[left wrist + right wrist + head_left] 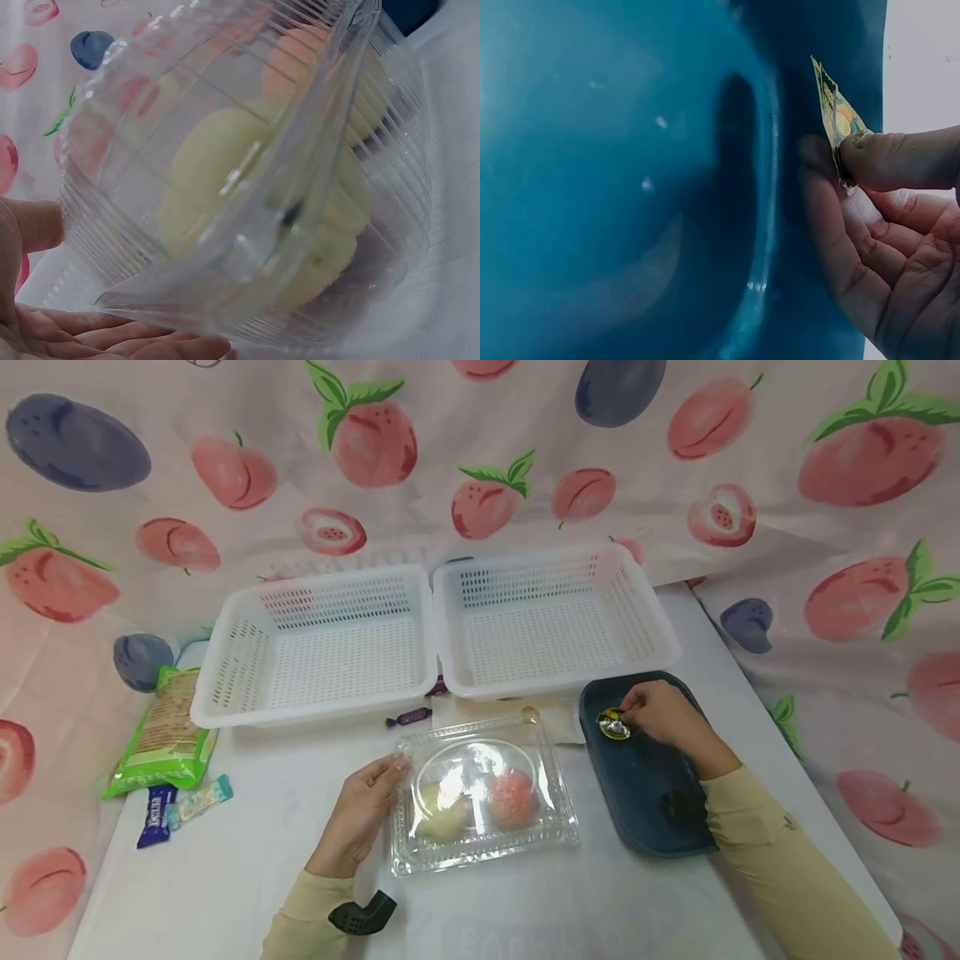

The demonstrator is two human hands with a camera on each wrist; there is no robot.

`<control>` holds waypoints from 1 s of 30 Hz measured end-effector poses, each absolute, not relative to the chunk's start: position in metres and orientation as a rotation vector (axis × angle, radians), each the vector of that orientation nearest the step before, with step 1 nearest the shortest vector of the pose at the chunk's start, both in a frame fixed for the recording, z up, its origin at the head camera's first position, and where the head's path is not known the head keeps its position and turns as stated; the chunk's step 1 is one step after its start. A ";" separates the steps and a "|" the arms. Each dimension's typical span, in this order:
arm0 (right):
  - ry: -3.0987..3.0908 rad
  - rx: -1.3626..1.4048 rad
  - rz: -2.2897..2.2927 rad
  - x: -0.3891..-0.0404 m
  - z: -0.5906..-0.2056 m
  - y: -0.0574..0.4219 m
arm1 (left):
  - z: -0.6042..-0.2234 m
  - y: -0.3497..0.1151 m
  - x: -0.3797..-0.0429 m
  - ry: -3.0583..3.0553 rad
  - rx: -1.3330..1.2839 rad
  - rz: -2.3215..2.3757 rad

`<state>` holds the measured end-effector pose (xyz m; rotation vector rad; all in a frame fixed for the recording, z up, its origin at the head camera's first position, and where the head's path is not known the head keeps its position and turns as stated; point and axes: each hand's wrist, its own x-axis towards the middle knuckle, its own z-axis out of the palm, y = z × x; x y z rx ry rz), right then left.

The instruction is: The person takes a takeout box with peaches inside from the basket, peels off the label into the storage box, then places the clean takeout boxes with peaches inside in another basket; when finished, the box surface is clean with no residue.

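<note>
My left hand (362, 814) holds a clear plastic clamshell box (483, 860) by its left side. In the left wrist view the thumb (37, 225) is at the box's edge and the fingers (112, 337) reach below it. Inside the box lie a pale yellow-green round item (441, 817) and a pink one (513, 797). Between thumb and forefinger, my right hand (667, 718) pinches a small shiny wrapped candy (613, 724), yellow with an orange fruit print. That candy is over the far end of a dark blue-green tray (630, 802).
Two white perforated baskets (315, 714) stand side by side at the back. A purple-wrapped candy (409, 717) lies before them. To the left are a green food bag (161, 735), a dark blue packet (156, 816) and a light teal packet (201, 802). A fruit-print cloth hangs behind.
</note>
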<state>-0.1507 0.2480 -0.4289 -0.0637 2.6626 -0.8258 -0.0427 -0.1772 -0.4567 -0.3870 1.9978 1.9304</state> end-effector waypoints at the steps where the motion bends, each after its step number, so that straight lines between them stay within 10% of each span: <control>1: 2.663 -0.064 -0.822 -0.152 -0.430 0.248 | -0.456 -0.177 -0.043 1.998 -0.388 1.930; 30: 2.641 -0.116 -0.479 -0.159 -0.450 0.231 | -0.454 -0.175 -0.043 1.992 -0.405 1.927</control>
